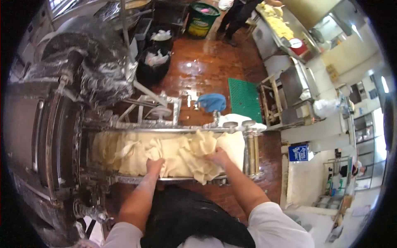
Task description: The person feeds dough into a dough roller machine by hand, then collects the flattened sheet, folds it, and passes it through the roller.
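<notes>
A long sheet of pale dough [173, 149] lies in folds and wrinkles along the conveyor of a large floury machine. Near the middle of the conveyor, my left hand [155, 165] is closed on a bunched fold at the dough's near side. Farther right, my right hand [219, 157] grips a raised, crumpled part of the same dough, and some of it hangs over the near metal rail [188, 179]. Fingertips of both hands are partly hidden by the folds.
The machine's rollers and housing [45, 140] stand at the left. Metal rollers [253, 153] end the conveyor at the right. Beyond it are a blue cloth [211, 102], a green mat [245, 99], dark bins [154, 66] and a person in dark clothes [237, 18].
</notes>
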